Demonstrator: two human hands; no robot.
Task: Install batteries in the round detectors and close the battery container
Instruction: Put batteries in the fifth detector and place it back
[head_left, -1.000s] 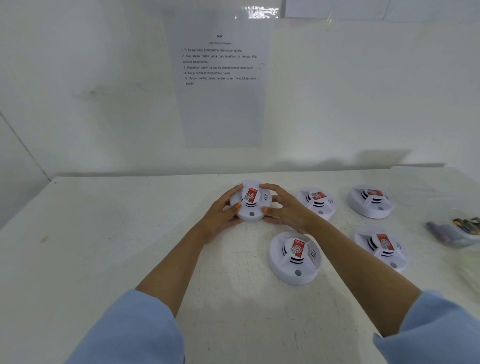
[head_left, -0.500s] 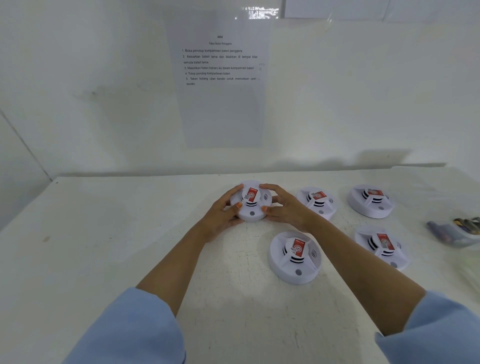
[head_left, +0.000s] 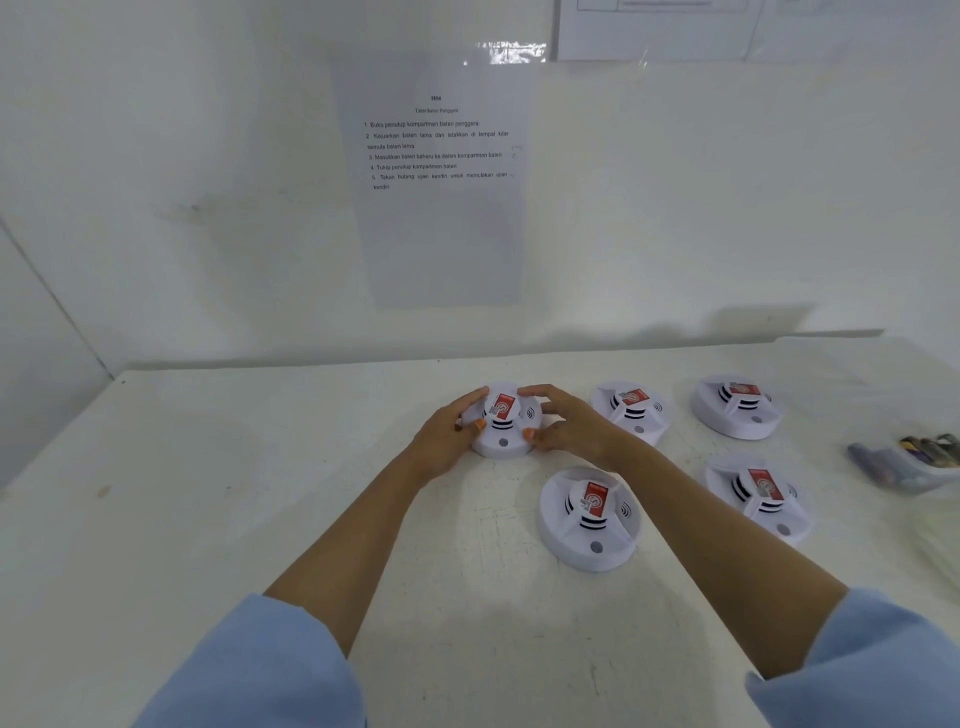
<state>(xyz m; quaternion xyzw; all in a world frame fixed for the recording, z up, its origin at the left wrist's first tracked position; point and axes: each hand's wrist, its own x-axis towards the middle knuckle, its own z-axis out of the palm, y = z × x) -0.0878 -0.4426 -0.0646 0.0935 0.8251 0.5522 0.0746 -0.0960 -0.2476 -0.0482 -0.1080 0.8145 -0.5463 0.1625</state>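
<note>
a detector (head_left: 503, 421) gripped from both sides
left hand (head_left: 447, 436) and right hand (head_left: 566, 426) curl round its rim on the table (head_left: 208, 519); clear container (head_left: 883, 470) at the right edge holds batteries (head_left: 930, 447).

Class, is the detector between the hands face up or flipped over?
Face up: the detector shows its red label on top; left hand and right hand grip its sides.
</note>
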